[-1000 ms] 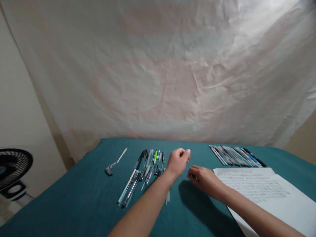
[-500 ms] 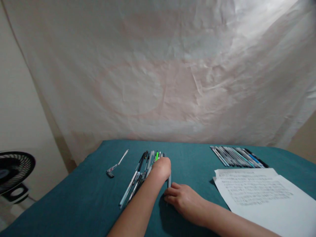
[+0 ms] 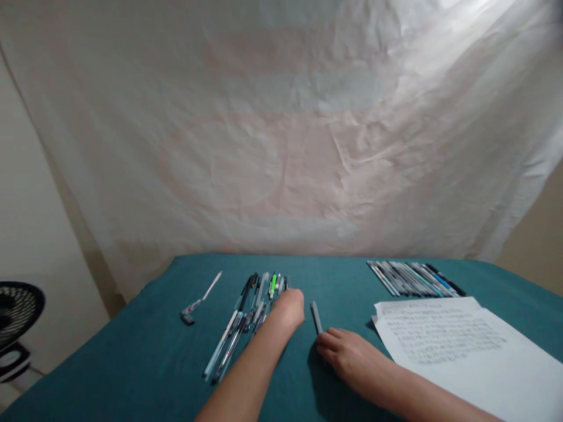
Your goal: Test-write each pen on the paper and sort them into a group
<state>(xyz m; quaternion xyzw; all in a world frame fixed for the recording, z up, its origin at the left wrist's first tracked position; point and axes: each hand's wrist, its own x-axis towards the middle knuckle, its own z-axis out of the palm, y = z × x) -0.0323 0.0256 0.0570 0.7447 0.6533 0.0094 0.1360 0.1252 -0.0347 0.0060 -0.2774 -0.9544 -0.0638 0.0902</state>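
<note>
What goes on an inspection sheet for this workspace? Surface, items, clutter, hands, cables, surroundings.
Surface: teal cloth.
Items: loose pens left of centre; row of pens far right; single grey pen between them.
Clutter: papers with blurred writing, right; slim jointed item, left, unidentified.
Hands: left hand by the loose pens, fingers hidden; right hand holding the grey pen's near end.
Cables: nothing seen.
Surroundings: black fan left; wrinkled pale sheet behind.

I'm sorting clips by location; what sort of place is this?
Probably a room indoors with a makeshift workspace: a teal cloth-covered table bearing pens, a pale sheet hung behind it, and a fan at the left edge.
</note>
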